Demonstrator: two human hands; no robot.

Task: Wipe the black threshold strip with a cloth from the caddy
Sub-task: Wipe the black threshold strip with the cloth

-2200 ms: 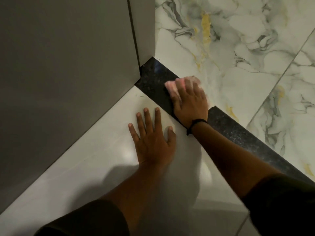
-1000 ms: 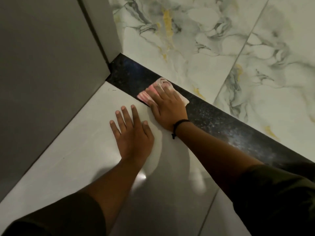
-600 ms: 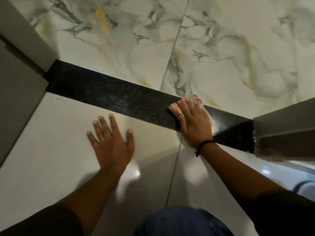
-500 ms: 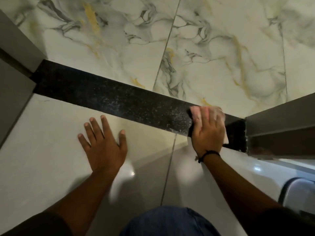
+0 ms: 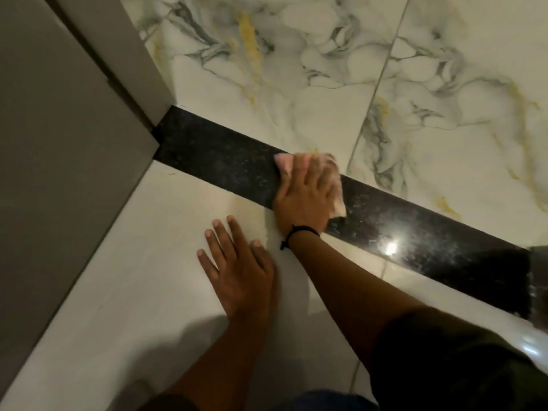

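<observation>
The black threshold strip [image 5: 213, 161] runs diagonally across the floor from the grey door frame at the left to the right edge. My right hand [image 5: 305, 194] presses flat on a pink and white cloth [image 5: 284, 163] lying on the strip near its middle; only the cloth's edges show around my fingers. My left hand [image 5: 237, 265] lies flat on the plain white tile just in front of the strip, fingers spread, holding nothing. A black band circles my right wrist. The caddy is out of view.
A grey door frame and wall [image 5: 68, 149] fill the left side. Marble-patterned tiles [image 5: 296, 69] with grey and gold veins lie beyond the strip. Another grey frame piece [image 5: 539, 280] stands at the strip's right end. My knee shows at the bottom edge.
My right hand has slid the cloth back to the left along the strip, from its right end to about the middle. My left hand has stayed planted on the tile.
</observation>
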